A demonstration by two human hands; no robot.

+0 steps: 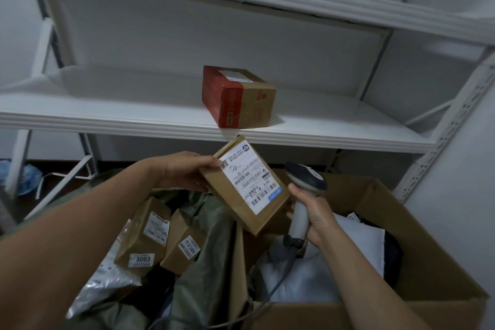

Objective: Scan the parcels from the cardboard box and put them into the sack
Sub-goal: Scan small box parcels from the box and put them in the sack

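Head view is showing the left hand (182, 171) pinching the upper corner of a small brown parcel (241, 195), with the thumb on its white label, which has barcodes and a blue strip. The parcel is hanging tilted above the left edge of the cardboard box (434, 262). The right hand (314, 218) is gripping the grey handle of a scanner (305, 178), just beside the parcel, over the cardboard box. Left of the cardboard box, two labelled brown parcels (146, 238) are lying in the olive sack (214, 225).
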